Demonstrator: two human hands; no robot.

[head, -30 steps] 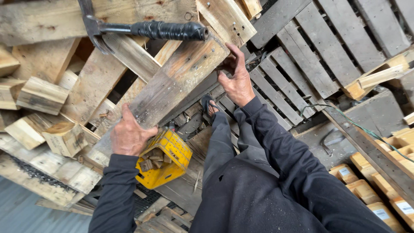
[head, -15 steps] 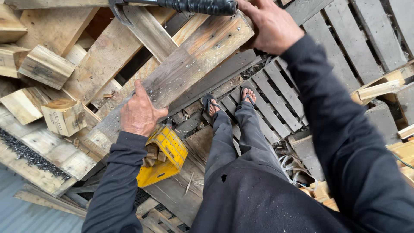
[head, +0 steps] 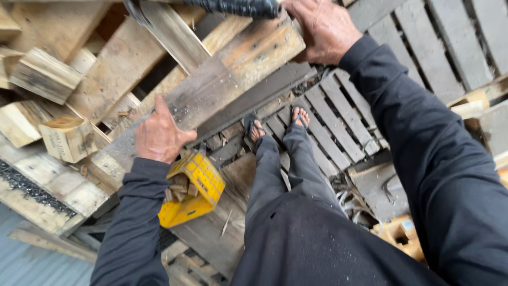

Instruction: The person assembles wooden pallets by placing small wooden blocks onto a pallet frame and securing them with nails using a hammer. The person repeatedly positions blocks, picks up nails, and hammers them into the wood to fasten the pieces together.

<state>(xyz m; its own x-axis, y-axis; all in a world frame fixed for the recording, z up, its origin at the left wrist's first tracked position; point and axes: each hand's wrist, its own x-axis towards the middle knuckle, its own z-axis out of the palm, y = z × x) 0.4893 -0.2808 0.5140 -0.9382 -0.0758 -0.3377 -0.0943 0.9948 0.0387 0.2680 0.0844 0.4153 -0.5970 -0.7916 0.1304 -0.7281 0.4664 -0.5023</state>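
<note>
At far left, short wooden blocks (head: 45, 74) lie heaped on a stack of pale boards, one board edge showing a row of dark nail points (head: 32, 190). Next comes the left hand (head: 159, 139), palm down with fingers spread flat on the lower end of a long weathered plank (head: 211, 92); it presses on the wood rather than closing around it. Just below this hand, touching the sleeve, sits a yellow plastic crate (head: 193, 188) tilted on its side and holding small wood scraps. The plank runs diagonally up to the right, resting across other loose boards. At centre, below the plank, two feet in dark sandals (head: 275, 124) stand on the slats of a grey pallet (head: 338, 127). At the top, a tool with a black textured handle (head: 238, 7) lies along the plank's upper end; its head is mostly out of frame. The right hand (head: 323, 26) is clamped over the upper end of the plank, beside the tip of the handle; whether the fingers also touch the handle cannot be told. Further pallets (head: 450, 47) fill the right edge.
</note>
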